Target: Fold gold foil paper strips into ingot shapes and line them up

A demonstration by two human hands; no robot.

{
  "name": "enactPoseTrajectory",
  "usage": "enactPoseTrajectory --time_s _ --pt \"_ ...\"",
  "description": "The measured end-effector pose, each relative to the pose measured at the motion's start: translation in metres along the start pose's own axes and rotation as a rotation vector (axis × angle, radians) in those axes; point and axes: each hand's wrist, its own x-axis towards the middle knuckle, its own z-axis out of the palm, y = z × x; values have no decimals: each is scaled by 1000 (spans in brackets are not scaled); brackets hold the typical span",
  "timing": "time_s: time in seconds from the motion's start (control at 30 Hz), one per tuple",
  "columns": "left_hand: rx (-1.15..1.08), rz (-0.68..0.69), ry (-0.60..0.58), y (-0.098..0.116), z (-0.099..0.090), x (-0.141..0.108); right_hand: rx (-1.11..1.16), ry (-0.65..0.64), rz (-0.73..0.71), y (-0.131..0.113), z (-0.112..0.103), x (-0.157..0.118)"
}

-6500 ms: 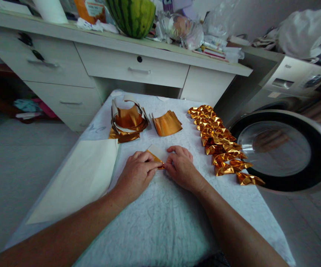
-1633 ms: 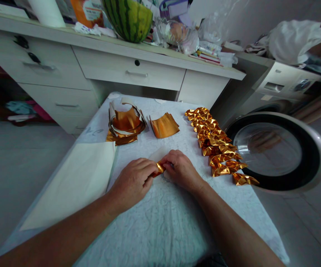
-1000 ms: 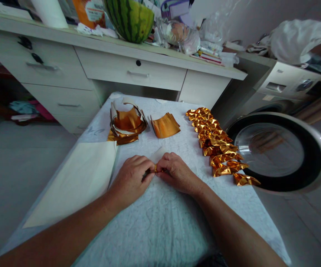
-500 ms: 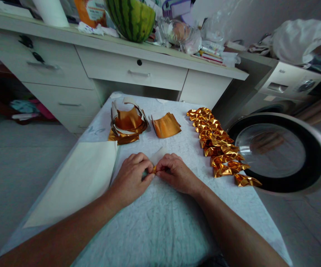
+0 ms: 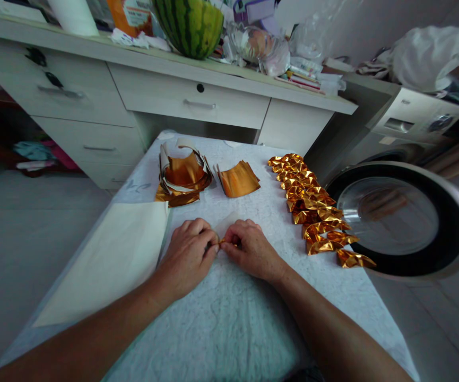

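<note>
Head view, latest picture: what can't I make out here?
All in the head view:
- Gold piece: most of its shape, covered by the left hand and right hand.
- Folded gold pieces: exact count, since they overlap.
- Orange packet: its top, cut off by the upper edge; print blurred.
- Washing machine: lettering too small.

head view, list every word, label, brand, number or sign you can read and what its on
No text can be read for sure.
Orange pouch: print on its pale label, too blurred to read.
Washing machine: small brand mark on the front panel, too small to read.
Folded gold pieces and curved gold sheets: no print to be seen.
</note>
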Motion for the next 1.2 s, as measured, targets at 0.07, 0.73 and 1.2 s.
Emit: enactPoseTrajectory --time_s 0.07,0.73,1.2 --pt "2 -4 -2 0 0 0 1 1 1 0 1 0" --pt "115 -40 -32 2 1 0 -79 39 53 -5 6 1" --pt "99 -51 -12 2 2 -1 -73 67 50 -4 8 0"
